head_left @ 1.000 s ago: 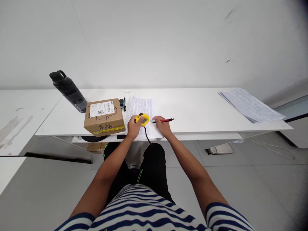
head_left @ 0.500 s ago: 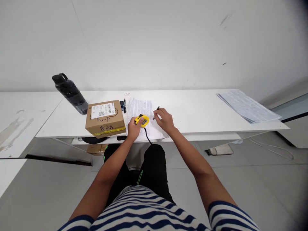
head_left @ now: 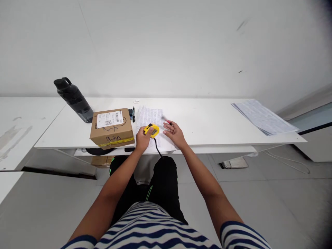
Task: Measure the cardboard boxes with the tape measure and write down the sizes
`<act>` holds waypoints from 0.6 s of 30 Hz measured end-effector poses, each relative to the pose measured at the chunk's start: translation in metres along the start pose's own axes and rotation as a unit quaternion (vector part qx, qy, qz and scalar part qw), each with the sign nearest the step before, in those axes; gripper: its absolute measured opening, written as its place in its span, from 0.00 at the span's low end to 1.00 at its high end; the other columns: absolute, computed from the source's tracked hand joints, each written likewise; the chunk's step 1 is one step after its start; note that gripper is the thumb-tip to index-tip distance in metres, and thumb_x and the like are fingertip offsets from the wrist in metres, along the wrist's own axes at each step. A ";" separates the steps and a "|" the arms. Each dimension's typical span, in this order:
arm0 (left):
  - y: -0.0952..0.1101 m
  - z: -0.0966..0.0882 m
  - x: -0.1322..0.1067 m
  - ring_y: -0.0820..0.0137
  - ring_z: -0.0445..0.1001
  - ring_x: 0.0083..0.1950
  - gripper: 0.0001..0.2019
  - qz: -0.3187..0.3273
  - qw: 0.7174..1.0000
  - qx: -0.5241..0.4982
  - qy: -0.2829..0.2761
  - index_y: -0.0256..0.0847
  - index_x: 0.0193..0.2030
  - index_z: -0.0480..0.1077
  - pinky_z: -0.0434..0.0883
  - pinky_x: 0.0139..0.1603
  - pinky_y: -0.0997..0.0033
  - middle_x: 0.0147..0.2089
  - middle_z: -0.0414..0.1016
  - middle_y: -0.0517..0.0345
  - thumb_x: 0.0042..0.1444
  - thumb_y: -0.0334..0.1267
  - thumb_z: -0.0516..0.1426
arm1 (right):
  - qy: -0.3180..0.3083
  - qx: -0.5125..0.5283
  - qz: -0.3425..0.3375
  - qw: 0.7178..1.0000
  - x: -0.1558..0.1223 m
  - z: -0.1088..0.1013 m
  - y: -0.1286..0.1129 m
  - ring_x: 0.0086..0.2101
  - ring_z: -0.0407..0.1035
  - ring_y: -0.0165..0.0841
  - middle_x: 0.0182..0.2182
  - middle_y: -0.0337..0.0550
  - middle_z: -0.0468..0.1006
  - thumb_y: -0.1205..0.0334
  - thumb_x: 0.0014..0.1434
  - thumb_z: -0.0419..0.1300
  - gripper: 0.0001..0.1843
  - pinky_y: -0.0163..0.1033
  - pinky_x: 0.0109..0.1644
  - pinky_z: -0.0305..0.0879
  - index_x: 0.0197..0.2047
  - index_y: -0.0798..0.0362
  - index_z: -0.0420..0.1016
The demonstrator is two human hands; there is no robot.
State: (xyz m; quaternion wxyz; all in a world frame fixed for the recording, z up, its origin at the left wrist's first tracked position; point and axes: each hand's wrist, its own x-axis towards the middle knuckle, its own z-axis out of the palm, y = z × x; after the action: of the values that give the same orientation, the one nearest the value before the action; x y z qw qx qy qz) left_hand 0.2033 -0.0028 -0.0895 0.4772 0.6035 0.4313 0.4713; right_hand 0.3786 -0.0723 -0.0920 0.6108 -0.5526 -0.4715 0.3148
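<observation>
White boards make up the desk (head_left: pixel 207 122), by far the largest thing here. Near its right end lies a stack of papers (head_left: pixel 264 117); toward the left end a cardboard box (head_left: pixel 112 128) sits at the front edge, with a dark bottle (head_left: pixel 75 102) just behind it. Printed sheets (head_left: pixel 149 114) lie right of the box, reaching the front edge.

Over those sheets, the person's left hand (head_left: pixel 143 139) is closed round a yellow tape measure (head_left: pixel 153 130), thumb on its face, its black strap (head_left: pixel 157 147) hanging past the front edge. The right hand (head_left: pixel 177 135), just beside it, is half open with fingers a little fanned, and a red pen (head_left: pixel 169 122) is caught among them; its far end is blurred and the exact grip cannot be told.

For good handling, the left grip should probably stay firm and quiet, with the strap free of the pen's path. The right fingers would do best to move lightly, keeping the pen near its balance point and away from the other hand.

Against a second ago, the pen has swung: it lay nearly level then, pointing right, and now leans away up-left. The right fingers are looser. The tape measure has barely shifted.
</observation>
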 end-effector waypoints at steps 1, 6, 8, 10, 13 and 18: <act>0.000 0.000 0.000 0.71 0.71 0.35 0.22 0.001 1.000 0.000 -0.001 0.40 0.39 0.71 0.69 0.37 0.73 0.33 0.73 0.60 0.53 0.59 0.59 | 0.004 0.001 0.016 1.000 -0.002 0.002 0.003 0.46 0.76 0.39 0.46 0.51 0.81 0.43 0.47 0.69 0.35 0.47 0.50 0.73 0.54 0.49 0.67; -0.002 0.001 0.000 0.71 0.71 0.36 0.23 -0.005 1.000 -0.001 -0.010 0.40 0.40 0.71 0.69 0.38 0.73 0.34 0.73 0.59 0.53 0.59 0.60 | 0.006 -0.103 0.025 0.994 -0.009 0.002 0.001 0.32 0.73 0.34 0.22 0.38 0.75 0.39 0.62 0.51 0.24 0.42 0.45 0.69 0.36 0.52 0.74; -0.003 0.002 0.000 0.70 0.72 0.38 0.22 0.000 1.000 0.004 -0.010 0.40 0.41 0.71 0.69 0.39 0.72 0.36 0.74 0.58 0.53 0.59 0.60 | -0.025 -0.129 0.013 0.991 -0.009 0.001 -0.002 0.33 0.73 0.34 0.25 0.40 0.77 0.41 0.64 0.47 0.26 0.41 0.46 0.67 0.35 0.52 0.76; -0.003 0.002 0.001 0.70 0.73 0.38 0.22 0.005 1.000 0.009 -0.006 0.40 0.42 0.71 0.69 0.40 0.72 0.37 0.74 0.58 0.54 0.58 0.59 | -0.033 -0.159 0.013 0.987 -0.009 0.000 -0.004 0.32 0.73 0.35 0.27 0.41 0.78 0.42 0.63 0.49 0.25 0.40 0.44 0.66 0.33 0.52 0.77; -0.004 0.003 0.001 0.70 0.73 0.38 0.21 0.008 1.000 0.014 -0.004 0.40 0.41 0.71 0.70 0.40 0.72 0.36 0.74 0.58 0.54 0.58 0.59 | -0.019 -0.191 0.019 0.981 -0.009 0.002 -0.005 0.31 0.72 0.35 0.26 0.42 0.78 0.44 0.60 0.53 0.21 0.39 0.39 0.65 0.29 0.51 0.75; -0.001 0.003 0.000 0.70 0.72 0.37 0.22 0.007 1.000 0.007 -0.002 0.40 0.40 0.71 0.69 0.39 0.72 0.36 0.74 0.58 0.53 0.58 0.60 | -0.015 -0.202 0.006 0.979 -0.009 0.003 -0.002 0.29 0.69 0.35 0.23 0.41 0.75 0.43 0.60 0.54 0.21 0.39 0.36 0.63 0.25 0.49 0.71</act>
State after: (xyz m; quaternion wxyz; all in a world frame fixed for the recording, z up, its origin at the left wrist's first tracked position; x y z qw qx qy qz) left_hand 0.2064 -0.0032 -0.0912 0.4709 0.6104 0.4295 0.4703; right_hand 0.3725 -0.0798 -0.0923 0.4780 -0.6625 -0.5311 0.2247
